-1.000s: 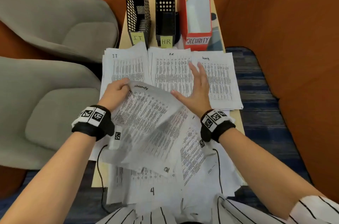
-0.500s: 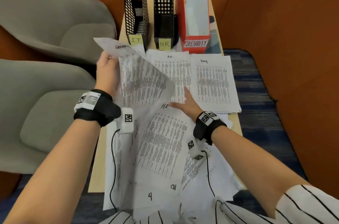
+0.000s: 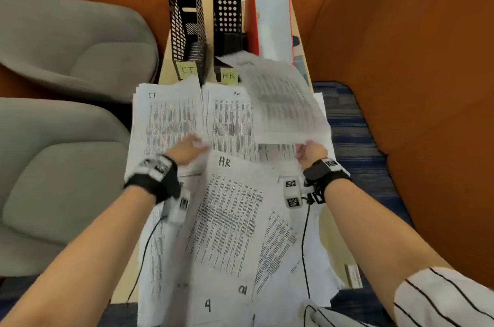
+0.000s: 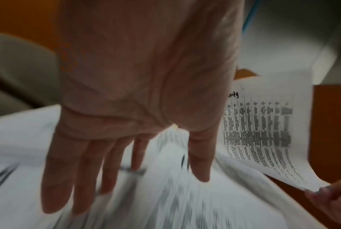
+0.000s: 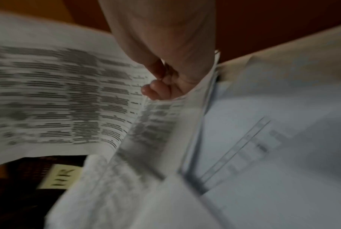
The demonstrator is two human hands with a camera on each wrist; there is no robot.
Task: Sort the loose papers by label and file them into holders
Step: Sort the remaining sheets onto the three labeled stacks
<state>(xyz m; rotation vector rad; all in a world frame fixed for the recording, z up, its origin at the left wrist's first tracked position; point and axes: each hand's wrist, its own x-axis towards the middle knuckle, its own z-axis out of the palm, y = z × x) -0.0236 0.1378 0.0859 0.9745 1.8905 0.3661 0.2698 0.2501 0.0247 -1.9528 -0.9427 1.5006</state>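
From the head view, the sheet we lifted with our left hand has crossed to our right hand, above the Security pile. The left wrist view shows left fingers spread, empty. The right wrist view shows fingers pinching its edge, so it lands next.

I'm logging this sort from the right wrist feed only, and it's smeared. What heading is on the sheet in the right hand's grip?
Observer: In the left wrist view the heading on the sheet ends in "rity". Its start is hidden behind the left hand.
Operator: Where is the sheet hanging?
Observer: The head view shows the right hand pinching its near edge. The sheet is over the rightmost pile, in front of the red holder.
Operator: And the left hand?
Observer: It is open with straight fingers, over the papers at the near edge of the IT pile.
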